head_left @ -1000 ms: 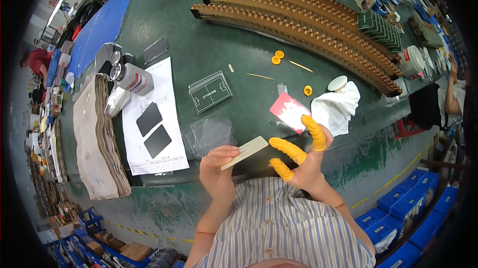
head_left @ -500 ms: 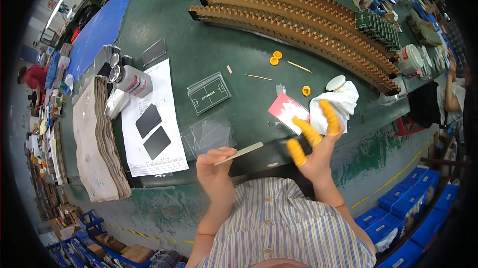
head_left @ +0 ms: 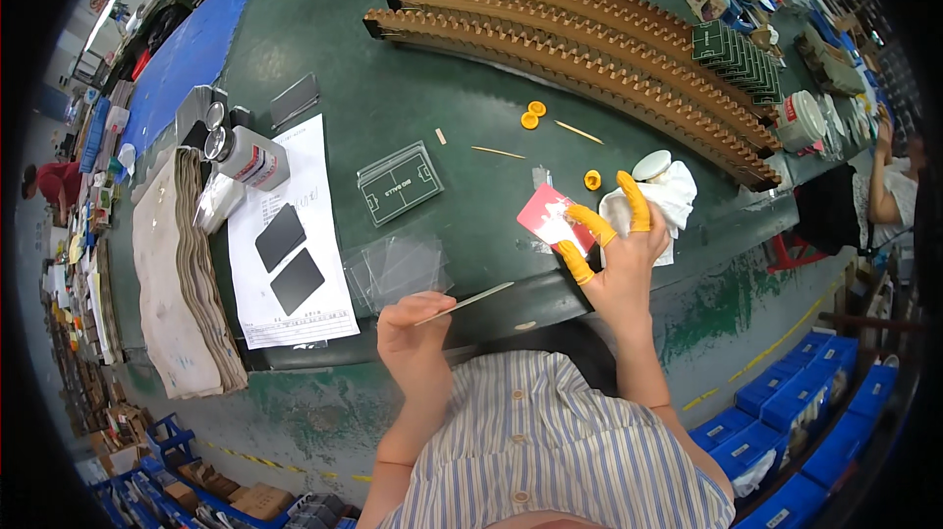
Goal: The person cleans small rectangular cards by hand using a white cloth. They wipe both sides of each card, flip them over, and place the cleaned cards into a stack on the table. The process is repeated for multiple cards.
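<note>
In my left hand (head_left: 416,337) is a thin, pale flat card (head_left: 471,302), pinched between thumb and fingers and seen nearly edge-on at the table's front edge. Yellow finger cots cover the thumb and two fingers of my right hand (head_left: 621,269), which is spread over a red-and-white card (head_left: 554,219); whether it touches the card I cannot tell. A white cloth (head_left: 678,197) lies partly behind that hand, with a round white lid-like disc (head_left: 651,166) on it. Left of these are a stack of dark green cards with white line markings (head_left: 401,185) and some clear film sheets (head_left: 398,269).
Long brown slotted racks (head_left: 580,67) cross the far side, with green cards (head_left: 737,62) standing in one end. Loose yellow finger cots (head_left: 530,120) and thin wooden sticks (head_left: 498,152) lie mid-table. A metal bottle (head_left: 253,158), printed paper (head_left: 295,318) and a folded cloth pile (head_left: 182,274) sit left.
My right hand has moved forward, its cotted fingertips now over the red-and-white card. The card in my left hand has tilted to a thinner edge-on view. The whole view has shifted slightly.
</note>
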The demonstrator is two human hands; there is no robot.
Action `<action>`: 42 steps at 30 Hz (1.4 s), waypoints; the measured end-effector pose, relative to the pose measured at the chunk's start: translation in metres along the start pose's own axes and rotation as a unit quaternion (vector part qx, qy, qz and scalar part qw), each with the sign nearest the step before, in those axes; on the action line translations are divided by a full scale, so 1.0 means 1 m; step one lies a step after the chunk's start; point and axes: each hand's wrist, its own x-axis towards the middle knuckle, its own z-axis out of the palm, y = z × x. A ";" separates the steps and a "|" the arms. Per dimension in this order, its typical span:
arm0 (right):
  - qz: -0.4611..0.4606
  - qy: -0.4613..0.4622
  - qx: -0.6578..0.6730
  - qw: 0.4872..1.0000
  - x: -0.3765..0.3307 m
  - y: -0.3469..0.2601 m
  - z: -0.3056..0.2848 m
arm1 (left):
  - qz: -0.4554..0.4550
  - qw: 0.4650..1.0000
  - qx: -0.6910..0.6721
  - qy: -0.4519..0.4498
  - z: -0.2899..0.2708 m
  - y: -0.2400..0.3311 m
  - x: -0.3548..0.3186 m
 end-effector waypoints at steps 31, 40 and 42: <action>-0.088 0.061 0.133 0.985 -0.034 -0.030 -0.025 | 0.057 0.989 0.078 -0.110 0.000 0.001 0.002; -0.164 -0.029 0.162 0.973 -0.037 -0.053 -0.023 | 0.072 0.984 0.119 -0.111 0.000 -0.001 -0.002; -0.163 -0.034 0.163 0.973 -0.036 -0.054 -0.022 | 0.069 0.985 0.117 -0.110 -0.001 -0.002 -0.002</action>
